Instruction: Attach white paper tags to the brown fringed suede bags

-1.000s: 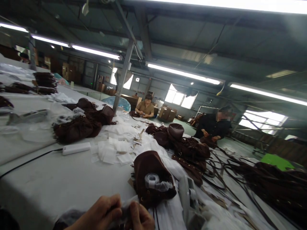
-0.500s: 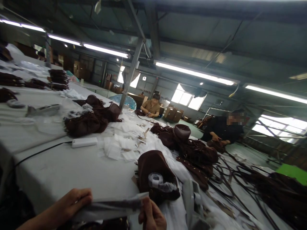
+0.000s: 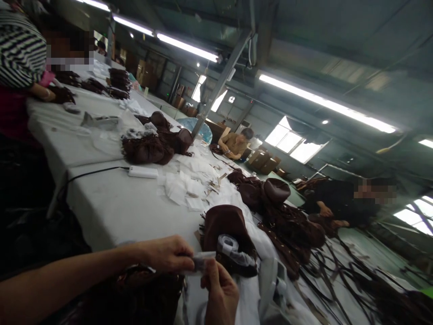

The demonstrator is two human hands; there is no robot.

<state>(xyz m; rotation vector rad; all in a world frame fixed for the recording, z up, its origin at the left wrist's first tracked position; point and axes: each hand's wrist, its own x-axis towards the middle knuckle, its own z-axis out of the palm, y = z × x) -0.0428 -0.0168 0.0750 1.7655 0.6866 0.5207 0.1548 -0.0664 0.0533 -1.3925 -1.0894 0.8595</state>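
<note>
My left hand (image 3: 171, 255) and my right hand (image 3: 219, 289) are close together, each closed on a dark strap in translucent plastic wrap (image 3: 199, 262). Only a short length of it shows between my fingers. Just beyond my hands, a dark brown bag (image 3: 225, 221) with fringe lies on the table, and a coiled strap in clear plastic (image 3: 230, 246) rests on it. Below my left forearm is another dark brown item (image 3: 145, 293), partly hidden and too dark to make out fully.
A grey tape dispenser-like object (image 3: 269, 280) stands right of my hands. White packets (image 3: 182, 180), a white power strip (image 3: 143, 172) and brown bags (image 3: 152, 146) lie on the white table (image 3: 111, 203). Loose straps (image 3: 324, 275) spread at right. Co-workers handle brown items around the table.
My left hand has moved right, close to my right hand, and the long stretch of wrapped strap between them has shortened. The view has swung left, bringing a person in striped sleeves into sight.
</note>
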